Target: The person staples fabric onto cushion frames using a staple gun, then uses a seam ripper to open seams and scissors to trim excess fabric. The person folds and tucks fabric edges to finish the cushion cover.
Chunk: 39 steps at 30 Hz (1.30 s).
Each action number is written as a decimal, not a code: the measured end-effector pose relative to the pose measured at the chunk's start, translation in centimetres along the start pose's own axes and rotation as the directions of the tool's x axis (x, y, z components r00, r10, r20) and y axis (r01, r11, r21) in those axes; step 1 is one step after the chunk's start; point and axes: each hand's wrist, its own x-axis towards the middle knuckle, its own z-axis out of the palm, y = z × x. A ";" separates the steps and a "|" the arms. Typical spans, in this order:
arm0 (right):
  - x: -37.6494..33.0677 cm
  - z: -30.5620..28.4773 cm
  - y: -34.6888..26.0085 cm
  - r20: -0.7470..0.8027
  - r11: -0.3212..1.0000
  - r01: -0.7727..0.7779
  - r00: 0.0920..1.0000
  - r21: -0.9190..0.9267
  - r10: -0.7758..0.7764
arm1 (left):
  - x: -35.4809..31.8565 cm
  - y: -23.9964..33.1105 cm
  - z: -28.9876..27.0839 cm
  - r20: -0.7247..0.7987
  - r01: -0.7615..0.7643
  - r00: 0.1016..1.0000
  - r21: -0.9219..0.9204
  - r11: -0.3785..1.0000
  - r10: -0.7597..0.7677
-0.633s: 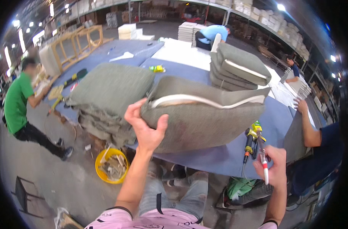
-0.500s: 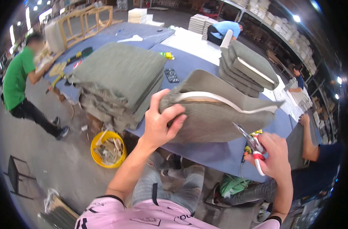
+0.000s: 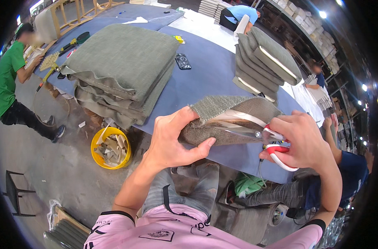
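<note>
A grey-green fabric-covered cushion piece [image 3: 193, 133] is held up over the near edge of the table, its top fabric lifted and a white strip showing in the gap. My left hand [image 3: 170, 137] pinches its left end, thumb below and fingers partly behind the cloth. In my right hand [image 3: 305, 139] is a pair of scissors [image 3: 259, 135] with red and white handles. Their blades point left into the gap between fabric and white strip; whether they meet the cloth is hard to tell.
Folded grey-green fabric [image 3: 127, 54] is stacked on the blue-covered table [image 3: 209, 54], beside a patterned phone [image 3: 182, 61]. Covered cushions [image 3: 259, 68] are piled farther right. Below stands a yellow bucket [image 3: 111, 166] of scraps. One person [image 3: 8, 74] works at left, another [image 3: 350, 174] close at right.
The scissors have come left and up from beside the cushion piece into its gap. The piece is now tilted with its opening toward me, and my left hand's thumb has straightened along it.
</note>
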 end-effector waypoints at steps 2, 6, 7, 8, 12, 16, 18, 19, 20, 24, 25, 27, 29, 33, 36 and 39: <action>0.5 -0.4 -0.4 0.020 1.000 0.004 1.000 -0.007 -0.004 | 0.1 0.3 0.0 -0.047 -0.033 0.998 0.002 0.999 0.033; 1.3 -0.7 -0.8 0.054 1.000 0.023 0.998 0.011 -0.024 | -0.3 0.6 0.2 -0.067 -0.043 0.997 -0.042 0.998 0.041; 1.4 -0.6 -0.7 0.062 0.999 0.033 0.997 0.021 -0.034 | -0.5 0.4 0.3 -0.064 -0.046 0.997 -0.062 0.997 0.042; 1.6 -0.8 -0.4 0.060 0.998 0.058 0.996 0.032 -0.060 | -0.3 0.0 0.3 -0.067 -0.063 0.996 -0.078 0.995 0.058; 1.6 -0.8 -0.2 0.111 0.997 0.024 0.993 0.072 -0.032 | -0.8 -0.2 0.5 -0.062 -0.078 0.996 -0.174 0.982 0.068; 2.6 -1.8 -0.4 0.173 0.995 0.077 0.981 0.061 -0.086 | -1.2 -0.5 0.3 -0.002 -0.077 0.997 -0.230 0.970 0.079; 3.4 -1.7 -0.2 0.193 0.991 0.117 0.973 0.069 -0.129 | -1.6 -0.9 0.3 0.028 -0.095 0.994 -0.267 0.959 0.106; 3.8 -1.5 -0.1 0.191 0.987 0.139 0.970 0.083 -0.153 | -1.9 -0.9 0.3 0.036 -0.081 0.995 -0.294 0.952 0.096; 4.1 -1.3 0.1 0.186 0.983 0.159 0.967 0.094 -0.174 | -2.0 -0.7 0.4 0.031 -0.036 0.998 -0.336 0.941 0.049; 4.6 -0.8 0.3 0.171 0.978 0.186 0.965 0.097 -0.201 | -1.7 -0.8 0.3 0.056 0.009 0.998 -0.387 0.922 0.014; 4.6 -0.8 0.2 0.169 0.978 0.182 0.966 0.103 -0.197 | -1.8 -0.7 0.3 0.059 0.021 0.998 -0.383 0.924 0.002; 4.8 -0.9 -0.2 0.161 0.978 0.172 0.969 0.117 -0.190 | -1.7 -0.7 0.2 0.069 0.038 0.998 -0.365 0.930 -0.013; 4.4 -0.9 -0.9 0.161 0.978 0.157 0.971 0.140 -0.179 | -1.8 -0.8 0.1 0.064 0.023 0.998 -0.353 0.935 -0.001; 3.7 -1.3 -2.8 0.198 0.995 0.032 0.979 0.097 -0.051 | -2.0 -0.9 0.3 0.070 0.069 0.997 -0.412 0.909 -0.043; 3.3 -0.5 -2.3 0.146 0.996 0.079 0.986 0.036 -0.083 | -1.8 -0.9 0.1 0.073 0.046 0.997 -0.382 0.923 -0.019; 3.2 0.8 -0.8 0.068 0.990 0.141 0.988 -0.017 -0.139 | -1.1 -0.7 0.3 0.038 0.005 0.999 -0.349 0.937 0.009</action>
